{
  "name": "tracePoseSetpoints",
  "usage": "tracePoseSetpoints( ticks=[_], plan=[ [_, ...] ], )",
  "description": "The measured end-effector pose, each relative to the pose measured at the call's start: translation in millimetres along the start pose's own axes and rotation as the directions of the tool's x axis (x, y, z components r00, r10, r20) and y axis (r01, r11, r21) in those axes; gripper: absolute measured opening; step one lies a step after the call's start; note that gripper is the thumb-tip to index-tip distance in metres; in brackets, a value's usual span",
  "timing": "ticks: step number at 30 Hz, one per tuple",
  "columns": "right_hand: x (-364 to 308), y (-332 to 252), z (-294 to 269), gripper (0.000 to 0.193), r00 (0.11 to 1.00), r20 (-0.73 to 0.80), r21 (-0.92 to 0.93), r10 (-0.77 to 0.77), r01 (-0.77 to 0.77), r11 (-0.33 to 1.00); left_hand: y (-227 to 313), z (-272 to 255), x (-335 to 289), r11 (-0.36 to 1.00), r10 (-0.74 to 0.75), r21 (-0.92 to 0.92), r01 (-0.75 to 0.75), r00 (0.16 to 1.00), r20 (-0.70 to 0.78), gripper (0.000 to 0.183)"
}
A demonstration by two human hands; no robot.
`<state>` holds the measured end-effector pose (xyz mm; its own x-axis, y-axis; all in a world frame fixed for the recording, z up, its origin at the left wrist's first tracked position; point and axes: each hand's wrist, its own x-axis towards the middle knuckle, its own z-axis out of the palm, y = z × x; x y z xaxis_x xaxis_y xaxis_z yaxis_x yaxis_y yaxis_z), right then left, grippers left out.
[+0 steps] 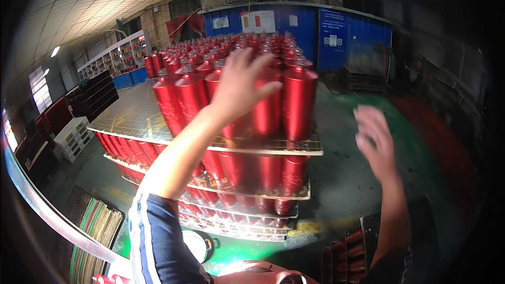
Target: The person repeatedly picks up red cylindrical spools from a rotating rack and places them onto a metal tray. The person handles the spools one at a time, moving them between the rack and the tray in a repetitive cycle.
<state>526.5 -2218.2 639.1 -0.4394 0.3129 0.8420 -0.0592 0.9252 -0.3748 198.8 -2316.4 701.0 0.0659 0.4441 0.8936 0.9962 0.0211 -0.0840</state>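
Shiny red bottles (300, 104), middle
My left hand (238, 85) is there, right hand (377, 144) at right, fingers apart. Bottles look hard, slippery; best held round their sides.

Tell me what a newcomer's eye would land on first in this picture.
Probably the glossy red bottles, standing in a dense block on the top board near the center, with more in the tiers below. Next would come the left hand, fingers spread in front of the nearest bottles, and the blurred right hand, out over the floor to their right. Behind it all, the bright blue wall stands out.
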Motion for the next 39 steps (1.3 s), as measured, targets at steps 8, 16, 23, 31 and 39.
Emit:
tracePoseSetpoints(
  ticks=[8, 16, 23, 31, 39],
  plan=[
    [155, 47, 68, 0.036, 0.977, 0.212, -0.287, -0.021, 0.083, 0.954, 22, 60, 23, 1.000, 0.016, 0.008, -0.017, 0.998, 0.065, 0.058],
    [127, 52, 57, 0.048, 0.987, 0.116, -0.312, -0.114, 0.145, 0.939, 63, 31, -12, 0.988, -0.015, -0.152, -0.003, 0.993, -0.117, 0.058],
    [50, 59, 28, 0.045, 0.925, -0.258, -0.059, -0.277, 0.272, 0.961, 30, -45, -101, 0.976, -0.069, -0.219, 0.002, 0.952, -0.298, 0.058],
    [-43, 1, 194, 0.062, 0.906, 0.206, 0.927, 0.370, -0.301, 0.223, -32, -153, -352, 0.393, -0.892, -0.763, 0.513, 0.413, -0.181, 0.057],
    [-127, -34, 517, 0.049, 0.328, 0.938, 0.319, 0.110, -0.696, -0.643, -145, -67, -591, -0.465, -0.843, -0.883, -0.066, -0.271, 0.465, 0.054]
  ],
)
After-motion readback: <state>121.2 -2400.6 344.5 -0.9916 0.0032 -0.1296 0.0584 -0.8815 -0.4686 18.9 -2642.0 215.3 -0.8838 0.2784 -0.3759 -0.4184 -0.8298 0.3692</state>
